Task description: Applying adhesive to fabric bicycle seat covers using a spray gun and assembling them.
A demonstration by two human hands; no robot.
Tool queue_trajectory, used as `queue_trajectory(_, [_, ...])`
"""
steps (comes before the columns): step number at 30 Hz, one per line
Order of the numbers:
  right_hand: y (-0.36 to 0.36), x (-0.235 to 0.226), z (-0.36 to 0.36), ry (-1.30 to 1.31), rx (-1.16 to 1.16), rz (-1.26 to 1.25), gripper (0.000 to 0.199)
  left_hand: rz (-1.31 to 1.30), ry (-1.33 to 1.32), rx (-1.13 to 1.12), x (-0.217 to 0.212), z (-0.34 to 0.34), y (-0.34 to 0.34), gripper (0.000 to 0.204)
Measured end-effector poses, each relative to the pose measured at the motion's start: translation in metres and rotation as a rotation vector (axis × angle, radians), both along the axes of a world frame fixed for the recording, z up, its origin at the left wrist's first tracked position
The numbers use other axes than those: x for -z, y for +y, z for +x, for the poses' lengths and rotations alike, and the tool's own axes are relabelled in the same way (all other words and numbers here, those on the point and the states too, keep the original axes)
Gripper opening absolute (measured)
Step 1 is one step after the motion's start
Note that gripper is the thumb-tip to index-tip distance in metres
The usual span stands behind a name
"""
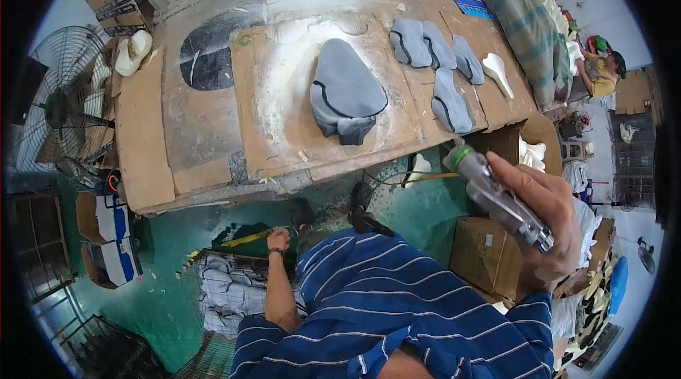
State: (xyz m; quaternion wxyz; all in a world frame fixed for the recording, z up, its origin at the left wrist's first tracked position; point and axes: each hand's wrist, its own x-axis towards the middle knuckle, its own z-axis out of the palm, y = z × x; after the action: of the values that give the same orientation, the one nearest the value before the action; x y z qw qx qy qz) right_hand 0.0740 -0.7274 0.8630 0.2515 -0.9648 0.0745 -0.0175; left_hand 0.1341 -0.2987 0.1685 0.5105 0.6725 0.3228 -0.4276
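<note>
My right hand (543,212) is wrapped round a grey hand tool (500,198) with a green collar, held off the table's front edge at the right. Low beside my body, my left hand (279,239) hangs with its fingers curled; a yellow strip (247,238) ends near it, and whether I hold it I cannot tell. On the dusted cardboard in front of me lies a wide grey padded saddle piece (349,81) with black edging. Several smaller grey saddle pieces (450,101) lie to its right, beside a cream saddle shell (498,74).
Cardboard (145,131) covers the table. A wire fan (60,106) stands at the left and a crate of wrapped grey pieces (223,287) on the floor. Cardboard boxes (486,255) are below right. A striped cloth bundle (528,38) and another person (603,75) are farther right.
</note>
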Motion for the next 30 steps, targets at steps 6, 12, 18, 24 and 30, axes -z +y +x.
queue_trajectory(6, [0.049, -0.015, -0.008, 0.093, -0.098, -0.088, 0.074, -0.130, -0.194, 0.050, 0.002, 0.028, -0.012, 0.031])
queue_trajectory(12, [0.062, -0.015, -0.027, 0.097, -0.147, -0.128, 0.078, -0.016, -0.684, 0.275, -0.031, 0.098, -0.041, 0.036])
queue_trajectory(18, [0.027, -0.009, -0.064, 0.133, -0.078, -0.048, 0.075, -0.178, -0.992, 0.148, -0.209, 0.149, -0.140, 0.039])
queue_trajectory(24, [-0.023, 0.025, -0.133, 0.158, 0.114, 0.105, 0.069, -0.063, -1.498, 0.406, -0.300, 0.173, -0.330, 0.030])
queue_trajectory(30, [-0.061, 0.051, -0.152, 0.114, 0.200, 0.332, 0.065, 0.168, -1.575, 0.810, -0.309, 0.209, -0.355, 0.025])
